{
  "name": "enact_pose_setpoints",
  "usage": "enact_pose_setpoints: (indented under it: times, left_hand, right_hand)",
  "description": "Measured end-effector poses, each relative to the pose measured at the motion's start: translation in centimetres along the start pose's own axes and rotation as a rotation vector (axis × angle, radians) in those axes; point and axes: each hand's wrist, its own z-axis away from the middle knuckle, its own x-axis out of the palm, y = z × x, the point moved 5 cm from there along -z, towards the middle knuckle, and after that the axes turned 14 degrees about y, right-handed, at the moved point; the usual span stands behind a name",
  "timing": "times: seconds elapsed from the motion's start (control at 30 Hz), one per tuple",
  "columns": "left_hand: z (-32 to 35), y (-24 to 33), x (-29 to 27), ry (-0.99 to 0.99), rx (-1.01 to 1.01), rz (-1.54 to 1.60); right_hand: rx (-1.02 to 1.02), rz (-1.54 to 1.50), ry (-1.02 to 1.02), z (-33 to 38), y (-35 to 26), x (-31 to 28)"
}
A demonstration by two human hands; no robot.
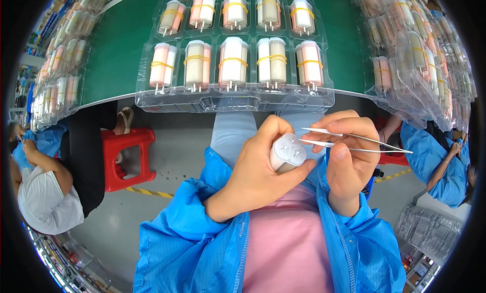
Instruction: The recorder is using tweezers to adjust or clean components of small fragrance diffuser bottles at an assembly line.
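My left hand (255,171) wraps around a small white cylinder-shaped part (286,153), its end face turned up toward me. In my right hand (347,156) I pinch metal tweezers (354,142); their two tips point left and sit just at the part's upper right edge. Both hands are held over my lap, below the edge of a green table (121,45). On that table lies a clear plastic tray (233,98) holding rows of white and pink parts bundled in pairs with yellow rubber bands (233,61).
More clear trays of the same parts are stacked at the left (61,65) and right (420,55). A red stool (129,156) stands under the table at left. Seated people work at the left (45,192) and right (440,166).
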Motion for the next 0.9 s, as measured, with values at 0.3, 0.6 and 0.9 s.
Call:
enact_pose_setpoints:
  times: [0.3, 0.6, 0.9]
  left_hand:
    - [-0.1, 1.0, -0.6, 0.201, 0.369, -0.341]
    - [0.2, 1.7, -0.8, 0.277, 0.514, -0.460]
    - [0.1, 1.3, -0.8, 0.247, 0.522, -0.352]
  right_hand:
    - [-0.037, 0.075, -0.058, 0.6, -0.6, 0.2]
    - [-0.051, 0.116, -0.054, 0.7, -0.5, 0.5]
    - [-0.203, 0.230, -0.114, 0.6, -1.1, 0.9]
